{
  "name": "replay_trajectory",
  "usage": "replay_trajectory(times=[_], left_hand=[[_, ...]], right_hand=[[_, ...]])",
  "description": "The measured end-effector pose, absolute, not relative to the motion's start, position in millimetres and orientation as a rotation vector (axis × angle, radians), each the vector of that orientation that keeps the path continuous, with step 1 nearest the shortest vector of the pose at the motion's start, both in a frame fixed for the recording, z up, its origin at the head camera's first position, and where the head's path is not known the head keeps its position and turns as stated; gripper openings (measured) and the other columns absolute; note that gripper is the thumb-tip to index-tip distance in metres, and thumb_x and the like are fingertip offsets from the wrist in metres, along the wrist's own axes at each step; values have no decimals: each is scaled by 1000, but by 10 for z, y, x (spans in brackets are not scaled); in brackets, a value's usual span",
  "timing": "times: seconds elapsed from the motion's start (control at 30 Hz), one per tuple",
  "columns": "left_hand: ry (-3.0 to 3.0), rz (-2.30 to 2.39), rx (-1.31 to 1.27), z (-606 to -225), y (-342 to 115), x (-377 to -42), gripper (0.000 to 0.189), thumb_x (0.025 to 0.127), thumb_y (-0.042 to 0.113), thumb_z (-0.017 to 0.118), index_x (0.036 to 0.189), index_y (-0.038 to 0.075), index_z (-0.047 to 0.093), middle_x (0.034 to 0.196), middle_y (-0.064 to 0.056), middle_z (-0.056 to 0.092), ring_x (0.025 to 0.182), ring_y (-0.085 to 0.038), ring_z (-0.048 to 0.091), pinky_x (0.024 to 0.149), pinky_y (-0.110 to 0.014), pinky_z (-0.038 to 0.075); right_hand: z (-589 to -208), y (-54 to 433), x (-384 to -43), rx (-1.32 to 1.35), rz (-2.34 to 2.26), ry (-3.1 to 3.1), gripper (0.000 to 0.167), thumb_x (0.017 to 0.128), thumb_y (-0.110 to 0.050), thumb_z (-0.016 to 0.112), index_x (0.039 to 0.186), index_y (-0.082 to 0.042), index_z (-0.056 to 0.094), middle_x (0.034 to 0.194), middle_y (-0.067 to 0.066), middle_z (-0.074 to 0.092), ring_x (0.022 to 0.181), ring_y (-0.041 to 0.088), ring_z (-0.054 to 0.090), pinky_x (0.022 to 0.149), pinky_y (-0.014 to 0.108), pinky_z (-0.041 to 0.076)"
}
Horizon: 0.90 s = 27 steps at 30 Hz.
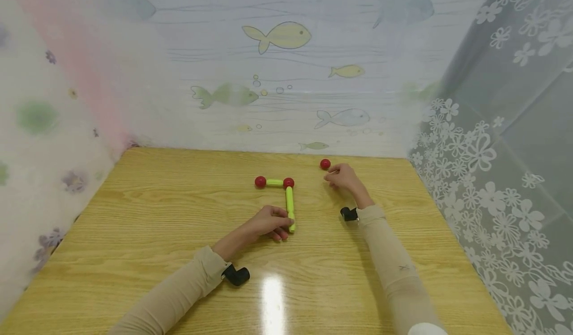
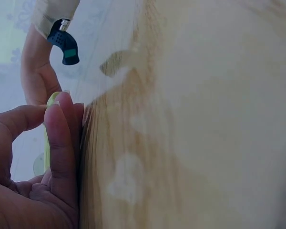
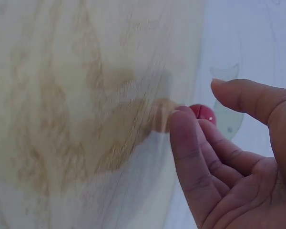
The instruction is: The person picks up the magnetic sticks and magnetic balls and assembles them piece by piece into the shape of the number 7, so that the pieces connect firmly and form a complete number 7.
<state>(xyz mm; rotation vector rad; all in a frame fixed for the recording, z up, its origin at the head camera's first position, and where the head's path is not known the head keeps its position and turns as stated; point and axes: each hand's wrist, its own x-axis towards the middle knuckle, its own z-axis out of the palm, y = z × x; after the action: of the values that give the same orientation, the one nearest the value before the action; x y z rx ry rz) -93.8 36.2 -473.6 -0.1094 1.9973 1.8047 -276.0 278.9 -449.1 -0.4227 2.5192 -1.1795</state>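
My left hand [image 1: 268, 222] pinches the lower part of a yellow-green stick [image 1: 289, 199] between thumb and fingers, low over the table. At its far end the stick meets a red ball [image 1: 288, 182]. A shorter yellow-green stick [image 1: 274, 182] runs left from that ball to a second red ball [image 1: 260, 181]. My right hand [image 1: 343, 178] is just in front of a loose red ball [image 1: 325, 164] near the table's back edge. In the right wrist view, thumb and fingers stand apart with nothing between them, and the fingers partly cover the red ball [image 3: 206, 113].
The wooden table [image 1: 179, 215] ends at the back against a white curtain [image 1: 215, 126] printed with fish. Patterned hangings stand along the left and right sides. A black wrist camera [image 1: 236, 275] hangs at the left cuff and another [image 1: 348, 214] at the right.
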Motion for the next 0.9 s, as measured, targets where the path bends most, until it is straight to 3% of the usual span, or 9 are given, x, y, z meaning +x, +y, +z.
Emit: replay_trajectory(times=[0.37,0.5,0.67,0.9], left_hand=[[1987,1810,-61,-4772,321,-938,46,98,17,69,133,-7,51,87,-11,74,65,-10,69,58,-22,56],[1979,1816,-58,-4755,317,-935,46,98,16,68,133,-7,51,87,-11,74,65,-10,69,57,-22,56],[1997,1809,-69,-4743,325,-928,43,98,16,69,131,-7,54,86,-11,74,63,-10,68,56,-22,56],[2017,1808,-64,-4773,346,-929,45,97,17,70,132,-7,54,86,-11,74,63,-10,68,56,-22,56]], right_hand=[[-4530,2738,-2938,-292,-1250,2506,57,101,-15,62,147,10,40,141,28,54,85,20,66,73,24,57],[-4564,2699,-3006,-303,-1257,2536,63,101,-19,62,152,6,35,145,27,49,104,31,65,87,36,56],[-4626,2649,-3155,-376,-1304,2581,68,101,-24,62,155,3,31,151,28,41,132,41,48,108,50,45],[-4713,2603,-3289,-372,-1430,2548,62,104,-23,59,153,4,35,147,28,44,131,41,49,107,50,46]])
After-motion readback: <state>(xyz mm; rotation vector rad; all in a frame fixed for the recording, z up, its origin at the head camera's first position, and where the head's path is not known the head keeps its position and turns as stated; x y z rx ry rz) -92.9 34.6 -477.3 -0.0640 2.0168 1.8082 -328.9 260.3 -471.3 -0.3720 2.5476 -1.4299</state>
